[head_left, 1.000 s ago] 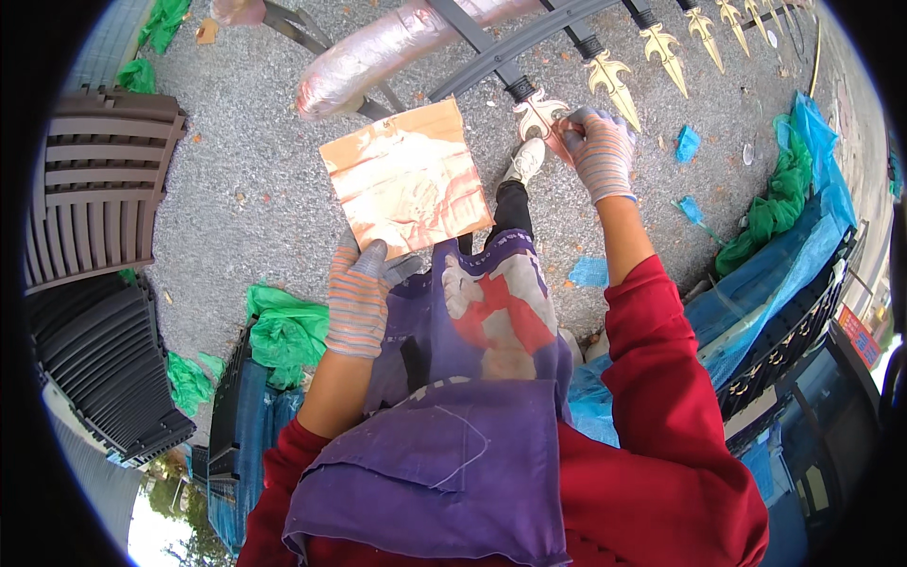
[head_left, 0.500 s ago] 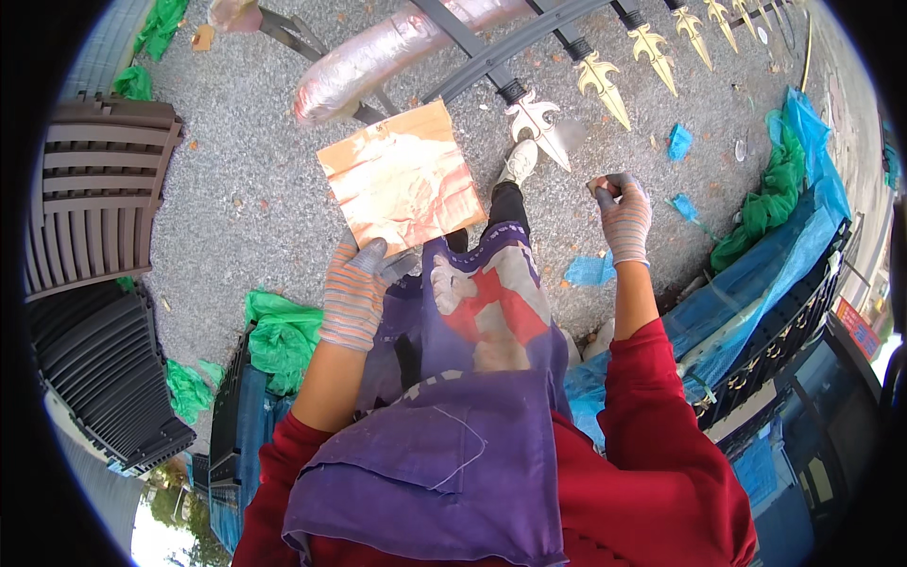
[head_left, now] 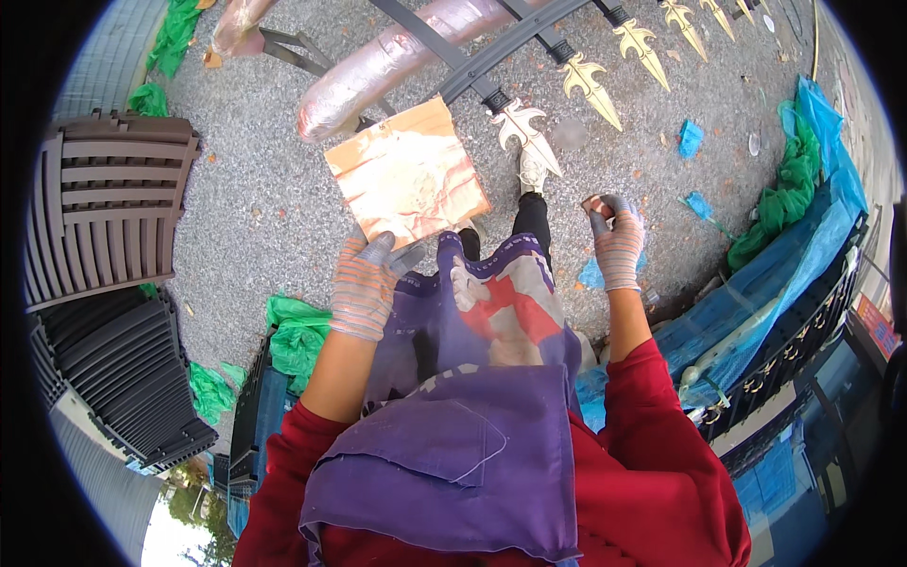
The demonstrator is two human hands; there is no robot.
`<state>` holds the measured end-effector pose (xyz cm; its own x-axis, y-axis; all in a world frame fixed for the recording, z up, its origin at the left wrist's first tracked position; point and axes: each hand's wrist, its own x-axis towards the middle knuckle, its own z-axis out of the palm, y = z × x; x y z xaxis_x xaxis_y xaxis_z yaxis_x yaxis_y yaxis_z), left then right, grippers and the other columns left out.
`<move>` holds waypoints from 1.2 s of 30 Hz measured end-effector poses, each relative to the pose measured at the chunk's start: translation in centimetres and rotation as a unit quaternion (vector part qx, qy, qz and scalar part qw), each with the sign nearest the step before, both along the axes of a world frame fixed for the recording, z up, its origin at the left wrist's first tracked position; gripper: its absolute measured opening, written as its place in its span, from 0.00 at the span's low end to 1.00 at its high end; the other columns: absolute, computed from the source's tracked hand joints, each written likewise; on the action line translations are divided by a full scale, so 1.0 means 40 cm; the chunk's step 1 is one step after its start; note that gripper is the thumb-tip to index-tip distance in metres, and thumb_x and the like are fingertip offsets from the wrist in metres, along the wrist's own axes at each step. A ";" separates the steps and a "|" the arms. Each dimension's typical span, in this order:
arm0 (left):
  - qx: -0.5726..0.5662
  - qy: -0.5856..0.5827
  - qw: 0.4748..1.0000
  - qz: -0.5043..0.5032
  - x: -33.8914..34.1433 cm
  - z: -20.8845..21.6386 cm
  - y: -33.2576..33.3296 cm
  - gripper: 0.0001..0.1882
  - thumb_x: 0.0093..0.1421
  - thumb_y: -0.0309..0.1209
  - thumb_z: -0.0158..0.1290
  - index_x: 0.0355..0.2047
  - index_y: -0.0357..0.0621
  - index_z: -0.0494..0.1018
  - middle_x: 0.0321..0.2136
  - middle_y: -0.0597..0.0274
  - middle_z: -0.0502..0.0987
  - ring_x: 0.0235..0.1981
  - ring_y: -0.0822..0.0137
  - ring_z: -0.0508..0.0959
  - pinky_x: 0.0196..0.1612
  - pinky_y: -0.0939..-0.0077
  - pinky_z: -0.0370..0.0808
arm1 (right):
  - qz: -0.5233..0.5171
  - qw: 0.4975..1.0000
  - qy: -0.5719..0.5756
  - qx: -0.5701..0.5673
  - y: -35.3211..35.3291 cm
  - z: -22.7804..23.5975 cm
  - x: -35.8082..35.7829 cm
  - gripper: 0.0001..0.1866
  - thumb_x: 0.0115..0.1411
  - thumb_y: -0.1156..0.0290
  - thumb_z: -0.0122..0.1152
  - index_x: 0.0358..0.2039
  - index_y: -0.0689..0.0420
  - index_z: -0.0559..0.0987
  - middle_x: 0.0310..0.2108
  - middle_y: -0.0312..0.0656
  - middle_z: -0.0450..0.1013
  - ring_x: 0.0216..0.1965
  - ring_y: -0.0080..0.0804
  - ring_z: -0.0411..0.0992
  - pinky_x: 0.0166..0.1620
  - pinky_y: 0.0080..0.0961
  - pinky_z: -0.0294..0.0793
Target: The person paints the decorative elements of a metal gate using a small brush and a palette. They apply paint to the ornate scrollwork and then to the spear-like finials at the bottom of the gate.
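Grey gritty ground; copper-coloured creased sheet, its near edge clamped by the gloved left hand; gloved right hand pinched closed on a small brown piece; spearhead finial beyond and left of the right hand, the nearer hand; long axis slanted, tip toward it; black fence rail behind.

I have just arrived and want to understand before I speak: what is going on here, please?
A person in a purple apron is beside a black railing with pale and gold spear-shaped tips. The gloved left hand holds a creased, orange-tan sheet by its lower edge. The gloved right hand pinches a small brownish piece, apart from the tips. A wrapped bar shows beneath the railing.
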<state>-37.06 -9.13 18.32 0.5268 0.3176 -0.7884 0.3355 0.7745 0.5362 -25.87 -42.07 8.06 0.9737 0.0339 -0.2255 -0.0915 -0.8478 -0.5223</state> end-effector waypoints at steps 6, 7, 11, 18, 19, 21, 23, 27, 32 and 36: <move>0.007 -0.005 0.997 0.072 0.074 -0.033 -0.057 0.17 0.59 0.17 0.50 0.48 0.38 0.62 0.42 0.54 0.69 0.43 0.49 0.77 0.49 0.45 0.80 | 0.140 0.989 -0.054 -0.015 0.080 -0.050 0.098 0.15 0.48 0.69 0.70 0.39 0.51 0.79 0.30 0.43 0.75 0.34 0.47 0.72 0.42 0.41 0.70; 0.009 -0.016 0.998 0.060 0.078 -0.023 -0.050 0.16 0.59 0.17 0.50 0.47 0.38 0.63 0.42 0.54 0.70 0.44 0.48 0.76 0.49 0.45 0.79 | 0.121 0.991 -0.026 -0.045 0.045 -0.075 0.088 0.14 0.49 0.69 0.69 0.38 0.50 0.79 0.30 0.43 0.75 0.34 0.47 0.72 0.41 0.41 0.70; 0.019 -0.024 0.999 0.038 0.097 -0.030 -0.070 0.15 0.59 0.17 0.50 0.46 0.38 0.65 0.41 0.54 0.73 0.45 0.48 0.76 0.50 0.46 0.79 | -0.021 0.997 0.013 0.071 -0.046 0.021 0.103 0.10 0.56 0.66 0.66 0.39 0.50 0.79 0.27 0.43 0.74 0.31 0.42 0.71 0.42 0.35 0.69; 0.000 -0.034 0.999 -0.041 0.217 -0.040 -0.259 0.17 0.62 0.21 0.49 0.52 0.38 0.67 0.41 0.56 0.73 0.42 0.56 0.78 0.46 0.54 0.81 | 0.114 0.965 -0.102 0.212 0.061 0.183 0.231 0.13 0.55 0.75 0.66 0.42 0.58 0.77 0.38 0.38 0.74 0.39 0.28 0.70 0.44 0.26 0.70; 0.001 -0.037 0.998 -0.051 0.228 -0.038 -0.276 0.17 0.62 0.22 0.49 0.52 0.38 0.67 0.41 0.56 0.73 0.42 0.57 0.78 0.46 0.55 0.81 | 0.131 0.963 -0.100 0.214 0.072 0.198 0.239 0.13 0.55 0.75 0.66 0.42 0.58 0.77 0.39 0.38 0.74 0.39 0.28 0.70 0.45 0.26 0.70; -0.016 -0.035 0.997 -0.062 0.239 -0.046 -0.296 0.17 0.63 0.24 0.50 0.52 0.38 0.67 0.40 0.56 0.75 0.38 0.58 0.80 0.45 0.60 0.81 | 0.163 0.960 -0.104 0.203 0.080 0.217 0.256 0.15 0.56 0.75 0.66 0.44 0.59 0.77 0.39 0.40 0.74 0.40 0.29 0.71 0.46 0.27 0.70; -0.016 -0.025 0.998 -0.062 0.250 -0.042 -0.311 0.17 0.63 0.25 0.50 0.52 0.38 0.67 0.39 0.57 0.75 0.38 0.58 0.80 0.43 0.62 0.81 | 0.139 0.964 -0.082 0.213 0.085 0.218 0.271 0.16 0.55 0.76 0.66 0.46 0.59 0.77 0.39 0.41 0.75 0.40 0.30 0.71 0.47 0.29 0.71; -0.017 -0.005 0.998 -0.067 0.277 -0.032 -0.338 0.16 0.63 0.26 0.51 0.51 0.39 0.68 0.39 0.59 0.76 0.39 0.61 0.80 0.43 0.64 0.81 | 0.188 0.963 -0.079 0.177 0.114 0.234 0.305 0.18 0.52 0.76 0.64 0.46 0.55 0.78 0.38 0.44 0.74 0.40 0.41 0.70 0.46 0.36 0.70; -0.017 -0.013 0.998 -0.058 0.295 -0.040 -0.362 0.16 0.64 0.26 0.51 0.51 0.39 0.68 0.40 0.59 0.76 0.39 0.63 0.79 0.44 0.66 0.80 | 0.269 0.950 -0.100 0.123 0.108 0.204 0.318 0.14 0.51 0.74 0.62 0.40 0.53 0.80 0.37 0.42 0.76 0.39 0.46 0.72 0.46 0.39 0.68; 0.002 -0.005 0.997 -0.077 0.304 -0.044 -0.366 0.15 0.65 0.26 0.49 0.52 0.38 0.68 0.42 0.58 0.76 0.40 0.63 0.79 0.46 0.67 0.80 | 0.271 0.948 -0.102 0.130 0.097 0.194 0.348 0.12 0.52 0.74 0.62 0.39 0.52 0.80 0.37 0.42 0.75 0.39 0.45 0.71 0.46 0.38 0.68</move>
<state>-24.91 -23.78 16.55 0.5779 0.2349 -0.7816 0.4451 0.7121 0.5430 -11.96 -38.17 15.84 0.8198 0.5704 0.0500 0.4463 -0.5818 -0.6800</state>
